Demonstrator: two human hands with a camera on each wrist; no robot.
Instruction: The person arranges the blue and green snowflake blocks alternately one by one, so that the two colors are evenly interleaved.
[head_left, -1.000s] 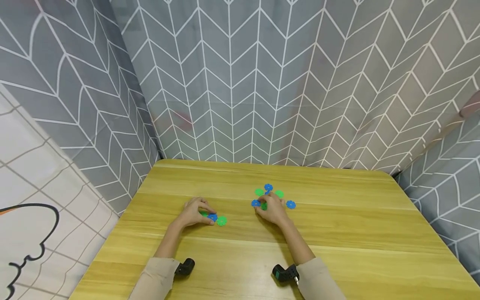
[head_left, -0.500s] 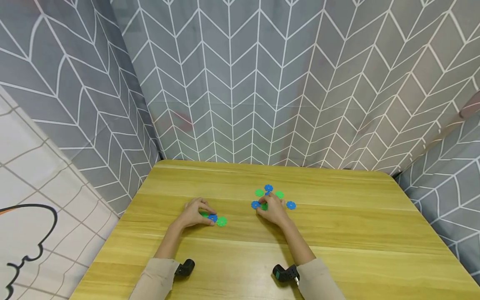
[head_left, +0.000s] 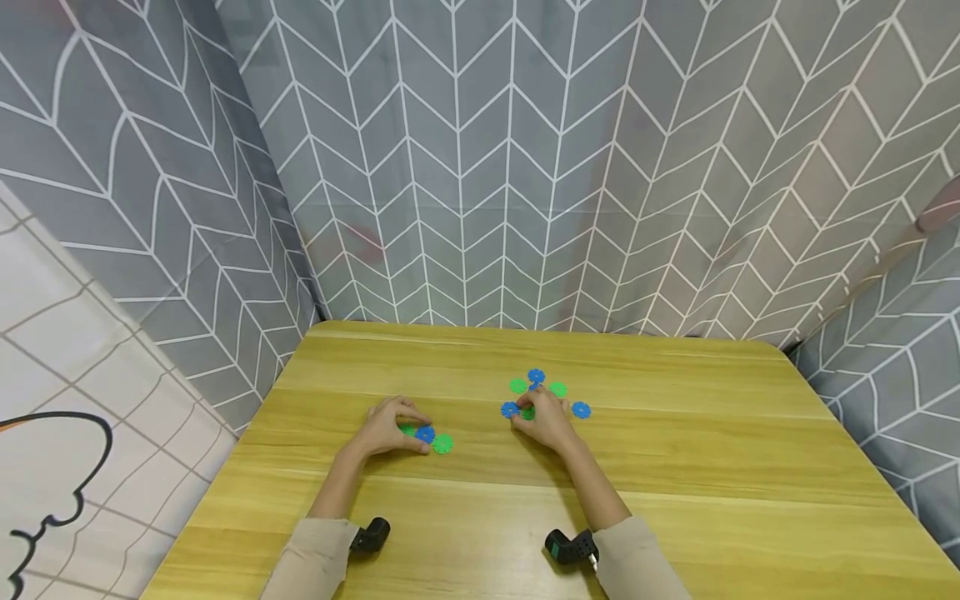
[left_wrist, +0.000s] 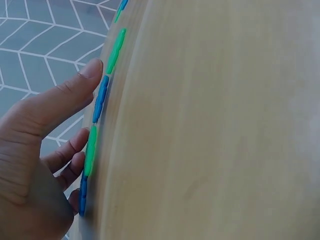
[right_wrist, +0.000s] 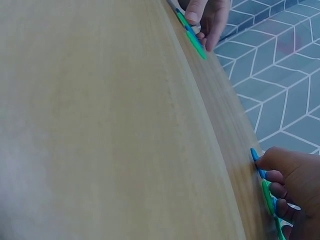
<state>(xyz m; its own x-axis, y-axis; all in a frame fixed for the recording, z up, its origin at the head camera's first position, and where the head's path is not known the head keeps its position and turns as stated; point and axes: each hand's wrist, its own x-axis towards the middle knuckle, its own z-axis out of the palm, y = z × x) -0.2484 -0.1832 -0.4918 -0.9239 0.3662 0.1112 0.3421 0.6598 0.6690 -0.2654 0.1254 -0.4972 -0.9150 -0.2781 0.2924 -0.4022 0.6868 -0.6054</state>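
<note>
The left hand rested over a row of discs on the tabletop, its fingers loosely bent, with thumb and index finger parted on either side of a blue disc. A green disc sat inside the curve of that hand, partly covered, and another green disc lay just past its fingertips, toward the right hand. The left wrist view showed the row edge-on, with one more blue disc by the lower fingers. The right hand was bent over a second group, thumb and index fingertips at the edge of a blue disc; whether they pinched it could not be told. Under its palm side a green disc was partly covered, and a blue disc peeked out above its index finger. Beyond its fingers lay a green disc, a blue disc and a green disc, while a blue disc lay just to the right of its knuckles. Behind each hand, a black camera stuck out by the beige sleeve. Far beyond both hands hung a grey curtain with white lines.
</note>
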